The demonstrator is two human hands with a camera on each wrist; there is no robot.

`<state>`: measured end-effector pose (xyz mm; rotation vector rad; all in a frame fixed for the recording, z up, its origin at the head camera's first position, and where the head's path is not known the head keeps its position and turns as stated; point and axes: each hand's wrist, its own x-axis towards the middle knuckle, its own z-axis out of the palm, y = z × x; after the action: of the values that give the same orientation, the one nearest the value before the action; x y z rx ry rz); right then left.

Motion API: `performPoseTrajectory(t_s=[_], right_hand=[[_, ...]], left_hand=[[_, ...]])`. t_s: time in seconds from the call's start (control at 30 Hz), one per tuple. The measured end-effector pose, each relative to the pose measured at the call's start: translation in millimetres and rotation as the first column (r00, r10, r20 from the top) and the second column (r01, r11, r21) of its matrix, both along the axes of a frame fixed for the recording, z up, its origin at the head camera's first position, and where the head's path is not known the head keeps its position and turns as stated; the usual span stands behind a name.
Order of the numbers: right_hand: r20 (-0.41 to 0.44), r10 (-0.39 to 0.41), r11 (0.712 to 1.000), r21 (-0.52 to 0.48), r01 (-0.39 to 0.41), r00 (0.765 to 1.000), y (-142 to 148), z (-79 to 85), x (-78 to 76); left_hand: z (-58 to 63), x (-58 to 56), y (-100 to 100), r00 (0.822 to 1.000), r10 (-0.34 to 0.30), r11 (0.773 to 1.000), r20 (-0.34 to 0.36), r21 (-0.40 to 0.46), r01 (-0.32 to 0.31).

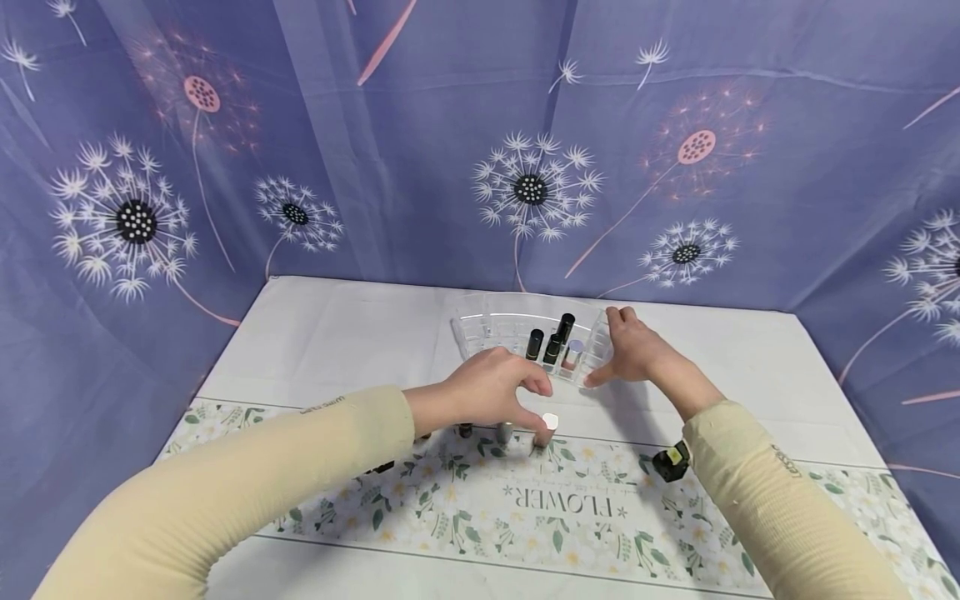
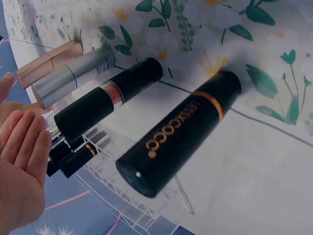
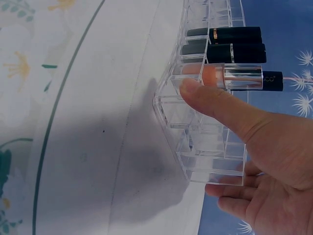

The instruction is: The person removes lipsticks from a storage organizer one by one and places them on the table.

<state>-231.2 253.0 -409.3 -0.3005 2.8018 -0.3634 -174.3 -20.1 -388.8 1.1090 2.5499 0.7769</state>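
Observation:
A clear lipstick organizer stands near the back of the table, with black lipsticks and one silver-capped lipstick upright in its slots. My right hand grips its right end, thumb on the front wall and fingers behind. My left hand is held in front of the organizer, thumb and fingers apart in a loose curve. Its thumb overlaps a rose-gold lipstick standing on the table. Beside that, a silver lipstick, a black one with a pinkish band and a lettered black one stand in a row.
A small dark item with a yellow-green label lies by my right forearm. Another black item shows partly behind my left sleeve. A flower-printed band crosses the white tablecloth. Behind the table hangs a blue dandelion-patterned curtain.

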Motion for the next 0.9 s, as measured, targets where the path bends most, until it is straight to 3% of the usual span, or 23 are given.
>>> performPoseTrajectory(t_s=[0.2, 0.43, 0.9], right_hand=[[-0.001, -0.003, 1.0, 0.003, 0.003, 1.0, 0, -0.4, 0.1], [-0.007, 0.0, 1.0, 0.005, 0.0, 1.0, 1, -2.1, -0.2], [-0.015, 0.012, 1.0, 0.0, -0.012, 1.0, 1, -0.5, 0.4]], left_hand=[[4.6, -2.2, -4, 1.0, 0.02, 1.0, 0.011, -0.001, -0.02], [10.4, -6.3, -11, 0.999, 0.049, 0.999, -0.023, 0.009, -0.049], [23.9, -28.9, -37, 0.983, 0.165, 0.985, -0.081, 0.055, -0.161]])
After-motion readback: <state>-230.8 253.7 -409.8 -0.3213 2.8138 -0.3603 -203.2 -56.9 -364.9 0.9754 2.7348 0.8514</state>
